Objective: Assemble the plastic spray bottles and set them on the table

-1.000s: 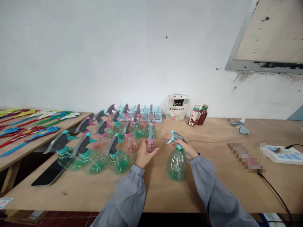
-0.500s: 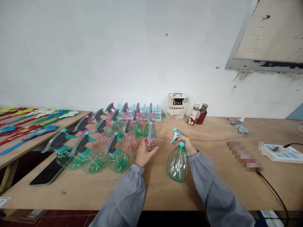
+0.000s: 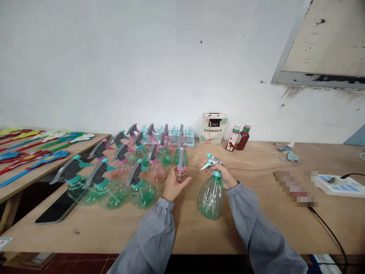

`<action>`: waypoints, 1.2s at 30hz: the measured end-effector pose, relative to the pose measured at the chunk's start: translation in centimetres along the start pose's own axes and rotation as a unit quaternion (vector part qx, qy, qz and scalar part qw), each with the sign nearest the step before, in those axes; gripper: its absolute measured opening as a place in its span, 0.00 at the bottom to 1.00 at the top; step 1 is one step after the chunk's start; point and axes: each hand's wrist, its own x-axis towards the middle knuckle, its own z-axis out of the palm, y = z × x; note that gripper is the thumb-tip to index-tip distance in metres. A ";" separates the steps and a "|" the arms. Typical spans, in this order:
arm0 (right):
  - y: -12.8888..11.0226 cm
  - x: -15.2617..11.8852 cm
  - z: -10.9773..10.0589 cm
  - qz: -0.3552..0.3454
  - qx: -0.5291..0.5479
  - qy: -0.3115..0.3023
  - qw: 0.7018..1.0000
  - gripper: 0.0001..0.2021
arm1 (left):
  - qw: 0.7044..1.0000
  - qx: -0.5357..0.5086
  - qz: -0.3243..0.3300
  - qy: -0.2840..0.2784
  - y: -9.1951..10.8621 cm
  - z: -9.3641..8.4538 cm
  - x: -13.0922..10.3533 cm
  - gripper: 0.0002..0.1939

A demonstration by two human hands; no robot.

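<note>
Green translucent plastic spray bottle (image 3: 210, 199): near table (image 3: 205, 239) front, slightly tilted; base contact unclear.
Right hand (image 3: 227, 177): fingers curled closed around its grey-and-teal trigger head (image 3: 211, 161), probably for control from the top; fingertips partly hidden.
Left hand (image 3: 173, 185): fingers half-curled round small pink translucent plastic spray bottle (image 3: 181, 175), thumb across front, likely steadying it.
Obstruction: grouped pink and green spray bottles (image 3: 143, 194) crowd left hand's side, trigger heads overlapping.
Behind: printed paper bag (image 3: 215, 135), 2 bottles with green-banded necks (image 3: 243, 139).
Left edge: flat black phone (image 3: 54, 209), partly covered.
</note>
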 end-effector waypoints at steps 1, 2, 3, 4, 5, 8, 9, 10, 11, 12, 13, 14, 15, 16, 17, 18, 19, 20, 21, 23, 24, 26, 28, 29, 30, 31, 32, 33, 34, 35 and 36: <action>0.1 0.1 0.0 -0.003 0.000 0.006 1.000 0.09 | 1.000 0.000 0.001 -0.002 0.0 0.0 0.0 0.36; 0.2 0.2 0.0 -0.002 0.002 0.013 1.000 0.08 | 1.000 0.003 0.002 -0.006 0.0 0.0 0.0 0.36; 0.3 0.3 0.0 0.005 0.004 0.017 1.000 0.07 | 1.000 0.007 0.003 -0.009 0.0 0.0 0.0 0.36; 0.5 0.4 -0.1 0.014 0.006 0.018 1.000 0.07 | 1.000 0.011 0.004 -0.010 0.0 0.0 0.0 0.36; 0.7 0.4 -0.1 0.023 0.009 0.018 1.000 0.06 | 1.000 0.015 0.004 -0.009 0.1 0.0 0.0 0.36; 0.8 0.3 0.0 0.014 0.020 0.022 0.999 0.08 | 1.000 0.029 0.003 -0.008 0.1 -0.1 0.0 0.36; 0.7 0.2 0.0 0.005 0.023 0.022 0.999 0.09 | 0.999 0.031 0.002 -0.009 0.1 -0.1 0.0 0.36; 0.6 0.2 0.0 -0.002 0.021 0.020 1.000 0.10 | 0.999 0.031 0.002 -0.012 0.1 -0.1 0.0 0.36; 0.5 0.1 0.0 -0.007 0.016 0.017 1.000 0.10 | 0.999 0.031 0.002 -0.014 0.1 -0.1 0.0 0.36; 0.5 0.1 -0.1 -0.010 0.013 0.016 1.000 0.10 | 0.999 0.030 0.002 -0.015 0.1 -0.1 0.0 0.36; 0.5 0.1 -0.2 -0.013 0.015 0.021 1.000 0.10 | 0.999 0.028 0.003 -0.015 0.0 -0.1 0.0 0.36; 0.6 0.1 -0.3 -0.018 0.021 0.033 0.999 0.09 | 1.000 0.027 0.004 -0.014 0.0 -0.1 0.0 0.36; 0.6 0.1 -0.4 -0.026 0.029 0.050 0.998 0.08 | 1.000 0.027 0.005 -0.013 0.0 -0.1 0.0 0.36; 0.7 0.2 -0.5 -0.034 0.037 0.069 0.996 0.07 | 0.999 0.028 0.005 -0.013 0.0 -0.1 0.0 0.36; 0.8 0.2 -0.6 -0.038 0.044 0.085 0.995 0.06 | 0.999 0.031 0.005 -0.013 0.1 -0.1 0.0 0.36; 0.8 0.2 -0.6 -0.040 0.048 0.092 0.994 0.06 | 0.999 0.034 0.005 -0.014 0.1 -0.1 0.0 0.36; 0.8 0.2 -0.5 -0.037 0.052 0.090 0.994 0.06 | 0.999 0.037 0.005 -0.014 0.1 -0.2 0.0 0.36; 0.7 0.1 -0.4 -0.031 0.056 0.080 0.995 0.07 | 0.999 0.039 0.005 -0.014 0.2 -0.2 0.0 0.36; 0.6 0.0 -0.2 -0.028 0.058 0.070 0.995 0.09 | 0.999 0.039 0.005 -0.014 0.2 -0.1 0.0 0.36; 0.4 -0.2 -0.1 -0.032 0.053 0.060 0.996 0.11 | 0.999 0.035 0.005 -0.014 0.1 -0.1 0.0 0.36; 0.3 -0.3 -0.1 -0.037 0.047 0.061 0.996 0.11 | 0.999 0.033 0.005 -0.013 0.1 -0.1 0.0 0.36; 0.3 -0.3 -0.2 -0.046 0.039 0.068 0.996 0.08 | 0.999 0.031 0.006 -0.008 0.0 0.0 0.0 0.36; 0.4 -0.3 -0.5 -0.046 0.031 0.068 0.996 0.06 | 0.999 0.030 0.010 -0.004 -0.1 0.0 0.0 0.36; 0.4 -0.2 -0.7 -0.047 0.023 0.071 0.996 0.05 | 0.999 0.030 0.012 -0.003 -0.1 0.0 0.0 0.36; 0.4 -0.2 -0.9 -0.048 0.009 0.077 0.996 0.05 | 0.999 0.029 0.013 -0.002 -0.1 0.0 0.0 0.37; 0.3 -0.2 -1.2 -0.050 -0.007 0.085 0.995 0.05 | 0.999 0.030 0.013 -0.003 -0.1 0.0 0.0 0.36; 0.1 -0.2 -1.6 -0.055 -0.026 0.095 0.994 0.07 | 0.999 0.030 0.012 -0.005 0.0 0.0 0.0 0.36; -0.1 -0.2 -2.1 -0.062 -0.049 0.107 0.991 0.09 | 0.999 0.030 0.010 -0.007 0.0 -0.1 0.0 0.36; -0.5 -0.3 -2.8 -0.072 -0.076 0.120 0.987 0.11 | 0.999 0.029 0.008 -0.010 0.1 -0.1 0.0 0.36; -0.9 -0.4 -3.7 -0.086 -0.107 0.136 0.981 0.14 | 0.999 0.029 0.006 -0.012 0.2 -0.1 0.0 0.36; -1.4 -0.5 -4.8 -0.103 -0.141 0.155 0.972 0.16 | 0.999 0.030 0.006 -0.013 0.2 -0.1 0.0 0.35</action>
